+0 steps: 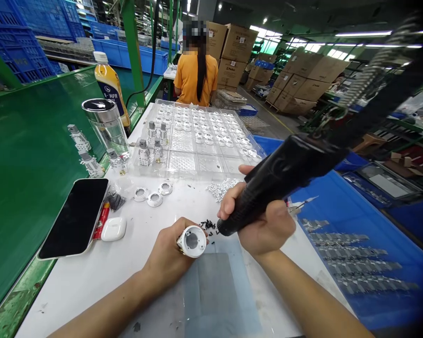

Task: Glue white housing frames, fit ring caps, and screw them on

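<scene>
My left hand (169, 256) is closed round a small white cylindrical part (192, 241), its open round end turned up toward me. My right hand (261, 220) grips a black electric screwdriver (289, 176), which slants down to the left. Its tip hovers just right of the white part, over a scatter of tiny black screws (207, 225). Both hands rest above the white table (91, 277), near a grey mat (215, 286).
A clear plastic tray (204, 141) of small parts lies behind, with three white rings (154, 195) and a heap of silver screws (221, 187) before it. A phone (75, 217), earbud case (113, 229), jar (107, 124) and bottle (109, 87) stand left. Blue bin (356, 244) right. A person in orange (195, 77) stands beyond.
</scene>
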